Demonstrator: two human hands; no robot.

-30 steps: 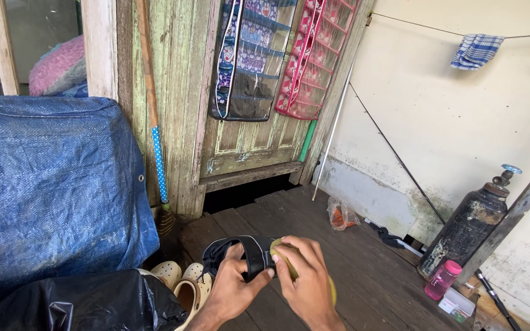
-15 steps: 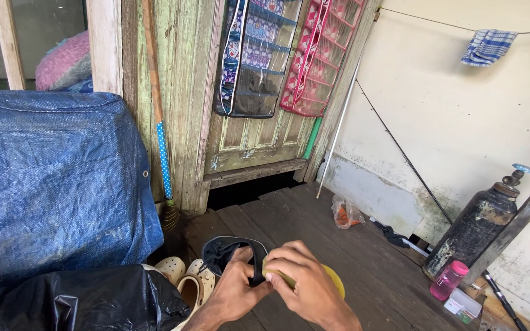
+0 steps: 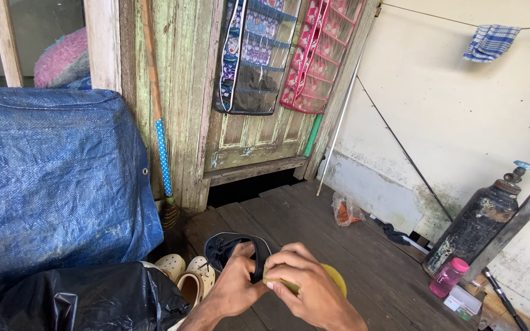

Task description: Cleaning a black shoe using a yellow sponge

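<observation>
Right now your left hand point(image 3: 235, 283) grips a black sandal point(image 3: 235, 250) by its strap, fingers curled around the band and thumb hooked over it, holding the shoe up just above the wooden floor point(image 3: 314, 214). Your right hand point(image 3: 305, 285) is closed on a yellow-green sponge point(image 3: 332, 277), fingertips pinching its near edge and pressing it against the side of the strap, so the two hands meet at that one spot. From how they sit, you appear to be mid-scrub on the strap, with the rest of the sandal apparently not yet worked. A sensible next move is to hold the sandal firm in the left hand while the sponge passes along the band, then turn the shoe so the footbed faces you (the sole side is hidden, so you cannot judge its state from here).

Just left of the sandal, a pair of cream clogs point(image 3: 184, 274) lies on the floor beside a black plastic bag point(image 3: 87, 300), with a blue tarp point(image 3: 50, 178) rising behind them. Well apart to the right stand a dark gas cylinder point(image 3: 476, 224) and a small pink bottle point(image 3: 448, 277), against the pale wall
</observation>
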